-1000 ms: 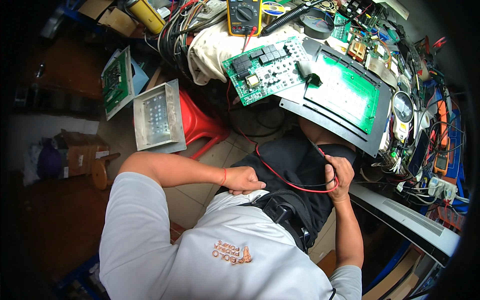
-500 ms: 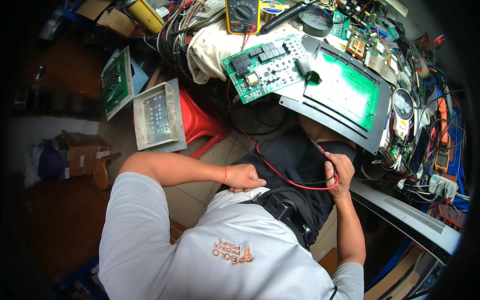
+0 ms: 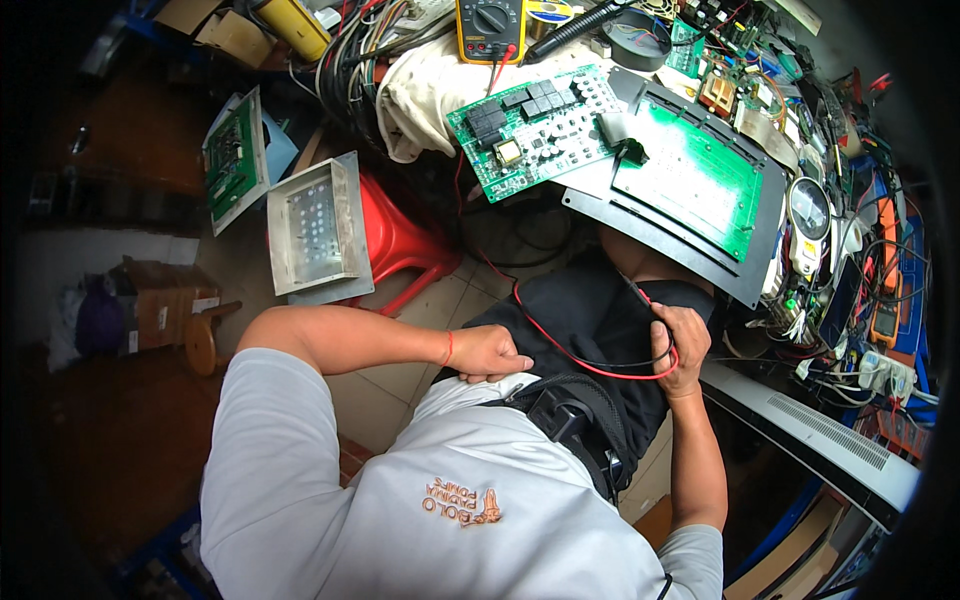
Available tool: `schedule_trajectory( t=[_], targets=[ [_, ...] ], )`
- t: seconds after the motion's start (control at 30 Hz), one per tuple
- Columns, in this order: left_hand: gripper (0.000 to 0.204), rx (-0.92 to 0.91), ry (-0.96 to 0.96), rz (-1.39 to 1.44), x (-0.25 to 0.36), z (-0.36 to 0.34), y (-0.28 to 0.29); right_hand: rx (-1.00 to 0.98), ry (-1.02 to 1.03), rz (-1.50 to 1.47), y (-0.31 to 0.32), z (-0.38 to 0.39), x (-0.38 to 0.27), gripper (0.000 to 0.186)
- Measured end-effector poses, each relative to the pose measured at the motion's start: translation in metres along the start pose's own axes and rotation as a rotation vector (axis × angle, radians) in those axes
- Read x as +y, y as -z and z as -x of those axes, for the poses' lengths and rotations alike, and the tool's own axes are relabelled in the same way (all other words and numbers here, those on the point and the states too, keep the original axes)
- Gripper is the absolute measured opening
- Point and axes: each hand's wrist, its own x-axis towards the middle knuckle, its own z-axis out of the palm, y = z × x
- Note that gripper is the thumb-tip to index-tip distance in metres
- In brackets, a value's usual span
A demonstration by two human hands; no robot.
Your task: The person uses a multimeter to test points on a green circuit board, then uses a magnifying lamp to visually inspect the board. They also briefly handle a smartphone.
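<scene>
My left hand (image 3: pixel 492 353) rests as a closed fist on my lap by the shirt hem, its curled fingers partly hidden. Over my right thigh, my right hand (image 3: pixel 683 345) is closed around the multimeter probes (image 3: pixel 638 292), tips pointing up and left. Their red and black leads (image 3: pixel 560 345) loop across my lap. At the far edge of the bench lies a yellow and black multimeter (image 3: pixel 491 28) with a red plug in it. A green circuit board with black relays (image 3: pixel 540 130) sits ahead of my hands. Right of it, another green board (image 3: pixel 690 175) is mounted on a black panel (image 3: pixel 745 283).
A red stool (image 3: pixel 400 245) at the left bears an open metal box (image 3: pixel 318 228). Beside it leans a framed circuit board (image 3: pixel 236 165). Bundled cables (image 3: pixel 345 75) and a white cloth (image 3: pixel 420 95) lie behind. Electronic parts and a magnifier-like tool (image 3: pixel 808 225) crowd the right side.
</scene>
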Motion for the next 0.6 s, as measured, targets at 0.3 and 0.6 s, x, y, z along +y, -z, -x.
schedule_trajectory(
  t=[0.3, 0.6],
  targets=[
    [0.07, 0.007, -0.019, 0.007, -0.002, 0.001, -0.0006, 0.002, 0.005, -0.001, -0.0011, -0.0013, -0.0028, 0.017],
    [0.071, 0.002, -0.023, 0.026, -0.0046, 0.0004, -0.0008, -0.011, 0.01, 0.003, -0.0008, -0.002, -0.0045, 0.018]
  ],
)
